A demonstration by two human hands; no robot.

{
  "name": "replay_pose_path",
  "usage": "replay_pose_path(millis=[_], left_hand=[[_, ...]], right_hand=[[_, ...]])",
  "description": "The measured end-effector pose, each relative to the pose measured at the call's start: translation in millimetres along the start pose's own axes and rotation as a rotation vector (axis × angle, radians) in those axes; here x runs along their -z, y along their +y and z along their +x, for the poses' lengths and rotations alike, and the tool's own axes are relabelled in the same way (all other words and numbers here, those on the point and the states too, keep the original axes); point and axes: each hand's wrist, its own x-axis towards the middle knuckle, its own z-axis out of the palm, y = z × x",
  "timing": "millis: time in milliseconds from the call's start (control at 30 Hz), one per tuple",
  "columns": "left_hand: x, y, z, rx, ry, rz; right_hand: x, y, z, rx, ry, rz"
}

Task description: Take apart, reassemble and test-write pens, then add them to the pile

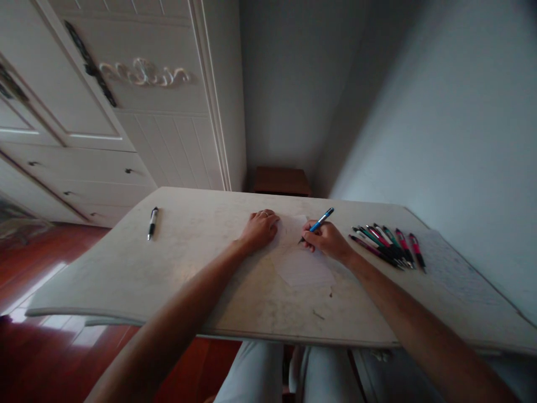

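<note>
My right hand [326, 242] grips a blue pen [322, 219], its tip down at a sheet of white paper [305, 271]. The pen slants up and to the right. My left hand [260, 229], with a ring on one finger, lies palm down at the paper's upper left edge, fingers resting on the surface. Nothing shows in its grasp. Right of my right hand lies a loose pile of pens [388, 244], several in pink, green, white and black. Far to the left, a white and black pen [153, 224] lies alone.
Everything lies on a pale, worn table [201, 218]. A sheet covered in marks [457, 268] is on its right side, by the wall [474, 140]. Small dark scraps [319, 315] lie near the front edge. A white cabinet [168, 129] and a brown box-like piece [282, 180] stand beyond.
</note>
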Motion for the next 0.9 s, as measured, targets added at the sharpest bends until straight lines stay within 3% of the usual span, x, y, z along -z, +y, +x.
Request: replay_pose_path(millis=[133,900], left_hand=[[-0.5,0.6,0.6,0.006,-0.004,0.019],[-5.1,4.7,1.2,-0.016,0.011,0.135]], right_hand=[[-2.0,-2.8,-4.1,-0.02,-0.011,-0.091],[-6.0,-3.3,-8.3,0.016,-0.062,-0.113]])
